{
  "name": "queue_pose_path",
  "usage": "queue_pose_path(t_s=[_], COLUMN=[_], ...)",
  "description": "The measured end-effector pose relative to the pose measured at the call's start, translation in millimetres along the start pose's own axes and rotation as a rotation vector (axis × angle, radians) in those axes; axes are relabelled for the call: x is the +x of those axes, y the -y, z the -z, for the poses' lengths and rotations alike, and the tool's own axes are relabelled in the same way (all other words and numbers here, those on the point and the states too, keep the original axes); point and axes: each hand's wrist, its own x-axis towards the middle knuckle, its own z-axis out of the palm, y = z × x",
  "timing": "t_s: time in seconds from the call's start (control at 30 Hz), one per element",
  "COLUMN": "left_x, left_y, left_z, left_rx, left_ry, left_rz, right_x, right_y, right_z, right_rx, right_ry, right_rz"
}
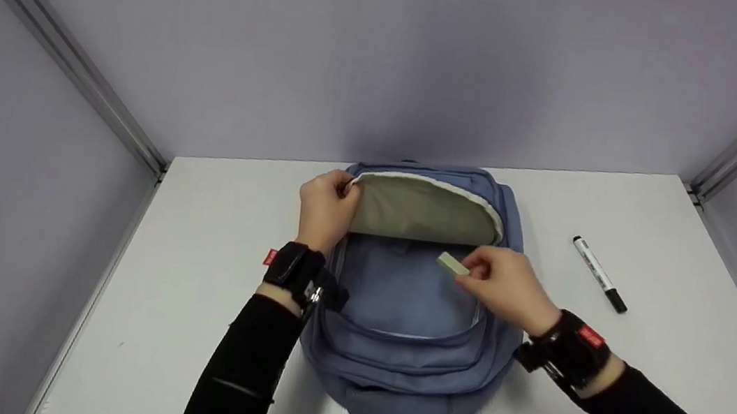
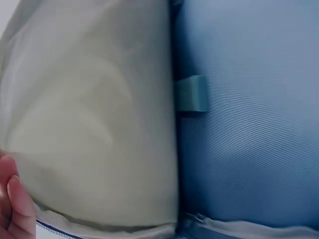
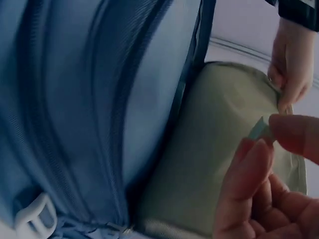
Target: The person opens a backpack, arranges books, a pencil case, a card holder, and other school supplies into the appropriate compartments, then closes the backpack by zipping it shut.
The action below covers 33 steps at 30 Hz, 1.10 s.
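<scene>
A blue backpack [image 1: 410, 296] lies on the table with its front flap [image 1: 421, 210] folded up, showing a pale beige-green lining. My left hand [image 1: 328, 209] grips the flap's left edge; in the left wrist view its fingertips [image 2: 20, 196] show at the lining's border. Over the right side of the backpack's opening, my right hand [image 1: 505, 283] pinches a small pale green block [image 1: 453, 264] between thumb and fingers. Seen from the right wrist, only a corner of the block [image 3: 260, 128] shows between the fingertips.
A whiteboard marker [image 1: 599, 274] with black ends lies on the white table [image 1: 225, 231] right of the backpack. Inside the opening, a small teal tab [image 2: 192, 93] sticks out at the fold. Grey panels [image 1: 386, 61] stand behind and on both sides.
</scene>
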Motion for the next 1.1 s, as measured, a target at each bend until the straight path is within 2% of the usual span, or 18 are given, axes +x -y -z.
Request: queue_pose_path(t_s=[0.13,0.23,0.53,0.6,0.7,0.8,0.87,0.93,1.03,1.1], left_x=[10.0,12.8,13.7,13.9,13.1,10.8,9.1,8.0,7.9,8.5], left_y=[-6.2,-7.0,-5.4,-5.2,-5.6,-6.0,-5.4,-4.5,-2.9,-2.4], left_z=[-3.5,-5.6,-6.2,-6.9,-8.0,-8.4,-8.3,-7.7,-6.1,-4.3], left_rx=[0.007,0.016,-0.008,-0.017,-0.033,-0.050,-0.059,-0.065,-0.060,-0.058], left_ry=[0.039,0.037,0.011,0.010,0.011,0.026,0.031,0.036,0.033,0.032], left_rz=[0.070,0.090,0.089,0.082,0.072,0.068,0.064,0.060,0.061,0.072], right_x=[27.2,40.7,50.7,49.3,40.3,20.0,3.4,-10.1,-22.0,-26.9], right_y=[10,10,13,14,13,6,-6,-28,-80,-120], right_z=[-16,-25,-50,-49,-40,-23,-9,9,36,50], right_rx=[-0.023,-0.002,0.100,0.112,0.087,0.060,0.061,0.058,0.012,-0.062], right_ry=[0.078,0.103,0.064,0.070,0.049,-0.067,-0.209,-0.350,-0.476,-0.447], right_rz=[-0.109,-0.197,-0.333,-0.331,-0.271,-0.162,-0.101,-0.114,-0.246,-0.354])
